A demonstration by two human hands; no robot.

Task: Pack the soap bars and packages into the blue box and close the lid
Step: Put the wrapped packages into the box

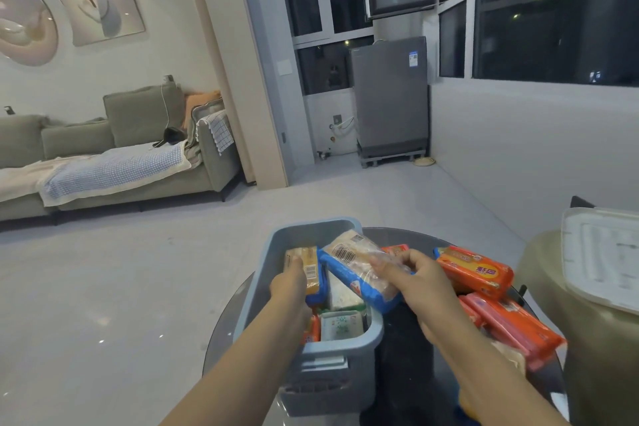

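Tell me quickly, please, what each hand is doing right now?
Left hand: grips a yellow soap bar inside the blue box.
Right hand: holds a clear-and-blue soap package over the box.

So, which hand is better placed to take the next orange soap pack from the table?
The right hand, probably. The orange soap packs lie on the table just to its right, outside the blue box. First it must put down its clear-and-blue pack. The left hand holds a yellow pack over the box's far side.
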